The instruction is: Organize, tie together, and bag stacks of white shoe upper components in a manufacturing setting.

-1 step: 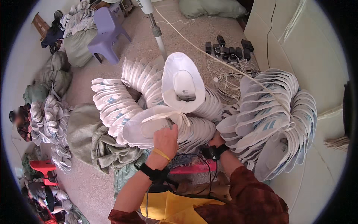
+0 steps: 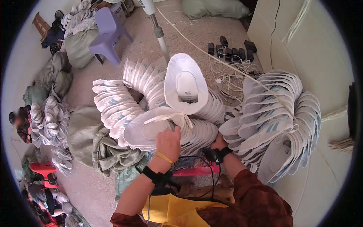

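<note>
A bundle of white, blue-striped shoe tops (image 2: 141,130) sits in the middle.
The left grip (image 2: 168,144) is curled closed by the pale tie (image 2: 183,120), fingertips hidden. The right grip (image 2: 219,142) is at the bundle's near right side; its fingers are hidden, so I can't tell how open.

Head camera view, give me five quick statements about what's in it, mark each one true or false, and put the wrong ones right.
1. The left hand is at a curved bundle of nested white shoe uppers. True.
2. The chair at the upper left is brown wood. False: it is a purple plastic chair.
3. The right hand is at that bundle's right end. True.
4. The thin band on the left wrist is green. False: it is a thin yellow band.
5. Boxy black power adapters lie on the floor. True.
</note>
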The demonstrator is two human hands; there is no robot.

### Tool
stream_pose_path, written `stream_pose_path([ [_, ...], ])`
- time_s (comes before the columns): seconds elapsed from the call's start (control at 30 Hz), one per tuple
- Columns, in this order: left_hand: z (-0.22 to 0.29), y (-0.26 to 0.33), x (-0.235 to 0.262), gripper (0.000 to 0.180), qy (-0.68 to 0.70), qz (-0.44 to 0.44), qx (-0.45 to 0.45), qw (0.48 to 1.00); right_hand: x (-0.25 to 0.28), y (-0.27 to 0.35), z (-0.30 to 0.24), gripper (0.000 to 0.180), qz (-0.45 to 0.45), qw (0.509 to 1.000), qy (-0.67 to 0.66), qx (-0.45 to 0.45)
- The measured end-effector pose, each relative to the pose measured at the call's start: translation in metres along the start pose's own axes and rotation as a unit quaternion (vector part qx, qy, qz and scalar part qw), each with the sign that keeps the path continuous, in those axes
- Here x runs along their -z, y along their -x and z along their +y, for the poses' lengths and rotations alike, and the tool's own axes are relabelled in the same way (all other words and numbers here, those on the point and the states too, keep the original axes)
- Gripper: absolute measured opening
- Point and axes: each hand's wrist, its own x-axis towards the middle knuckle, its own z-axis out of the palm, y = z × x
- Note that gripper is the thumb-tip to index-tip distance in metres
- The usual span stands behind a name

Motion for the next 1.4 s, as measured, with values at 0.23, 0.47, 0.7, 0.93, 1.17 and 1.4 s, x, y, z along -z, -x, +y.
stream_pose_path([
  [0.23,0.040,-0.021,0.013,0.024,0.060,0.102,-0.023,0.993,-0.040,0.003,0.058,0.096,0.122,0.982,-0.139,0.041],
  [0.47,0.050,-0.023,-0.013,0.028,0.018,0.063,-0.040,0.997,-0.042,-0.027,0.039,0.095,0.146,0.988,-0.045,0.024],
  [0.7,0.017,0.002,0.000,0.033,-0.034,0.003,-0.029,0.999,-0.030,-0.006,0.026,0.110,0.114,0.991,0.013,0.072],
  [0.93,0.027,-0.006,0.013,0.022,0.038,0.102,-0.039,0.993,0.023,0.004,-0.064,0.091,0.096,0.627,-0.753,-0.177],
  [1.17,0.063,-0.026,0.000,0.027,0.028,0.100,-0.082,0.991,-0.004,-0.015,-0.007,0.078,0.140,0.974,-0.173,0.051],
  [1.4,0.029,-0.002,0.004,0.025,-0.005,0.053,-0.053,0.997,-0.017,-0.027,-0.022,0.073,0.180,0.961,-0.191,0.086],
])
